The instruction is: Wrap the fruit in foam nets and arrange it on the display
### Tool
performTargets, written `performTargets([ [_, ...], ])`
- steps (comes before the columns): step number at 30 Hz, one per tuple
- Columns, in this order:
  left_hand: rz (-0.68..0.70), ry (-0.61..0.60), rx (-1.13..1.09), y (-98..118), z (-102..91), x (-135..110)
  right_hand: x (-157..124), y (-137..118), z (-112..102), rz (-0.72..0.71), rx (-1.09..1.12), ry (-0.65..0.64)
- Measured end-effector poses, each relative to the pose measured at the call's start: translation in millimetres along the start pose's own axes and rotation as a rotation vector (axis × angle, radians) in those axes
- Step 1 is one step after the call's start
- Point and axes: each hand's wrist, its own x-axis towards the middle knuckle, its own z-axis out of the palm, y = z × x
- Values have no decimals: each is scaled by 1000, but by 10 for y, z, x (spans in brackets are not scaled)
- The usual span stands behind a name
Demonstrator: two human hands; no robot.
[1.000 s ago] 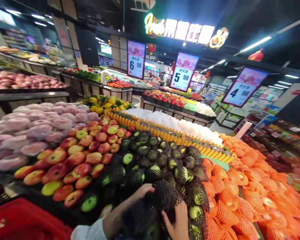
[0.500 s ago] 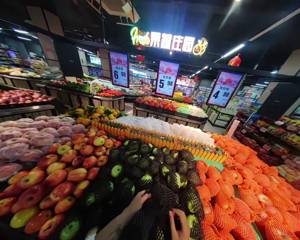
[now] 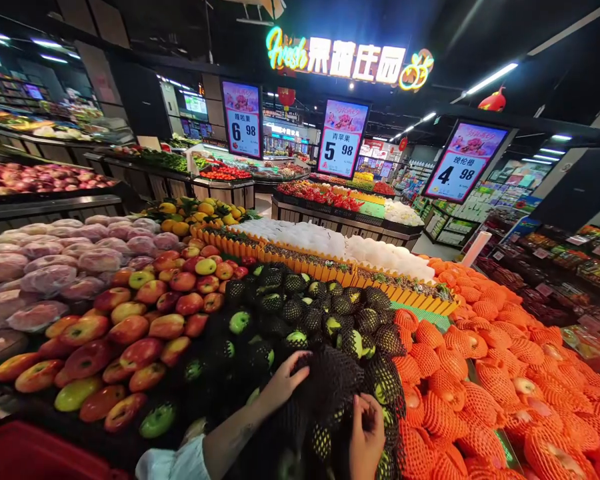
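In the head view, a dark bundle of black foam fruit net point(image 3: 336, 375) is between my hands, above a heap of green apples in black foam nets point(image 3: 353, 343). My left hand point(image 3: 286, 383) has its fingers bent around the bundle's left edge. On the other side, my right hand point(image 3: 366, 430) pinches its lower right edge with thumb and fingers close together. Whether an apple is inside the bundle cannot be made out. Below it, a yellow-green fruit in black net point(image 3: 321, 441) shows between my wrists.
Red-yellow apples point(image 3: 140, 353) lie to the left, with wrapped pink fruit point(image 3: 47, 273) beyond. Fruit in orange nets point(image 3: 453, 393) fills the right. A low yellow fence point(image 3: 305, 260) runs behind the apples. A red basket-like edge point(image 3: 45, 453) is at lower left. Price signs point(image 3: 343, 139) hang above.
The view has tilted down slightly, and the red edge has come into sight at lower left. Both hands stay at the black net bundle, which appears slightly higher and farther right.
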Motion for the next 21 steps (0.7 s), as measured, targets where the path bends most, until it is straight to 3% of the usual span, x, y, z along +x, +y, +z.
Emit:
performTargets([
  [4,92,158,111,167,-97,150,-12,-139,3,54,5,-40],
  [10,78,-144,146,381,54,85,-42,-213,-26,77,24,-169],
  [14,89,-268,126,396,183,8,-60,-218,-20,21,-1,-214],
  [21,115,-459,91,461,202,-44,2,-413,2,-8,50,-220],
])
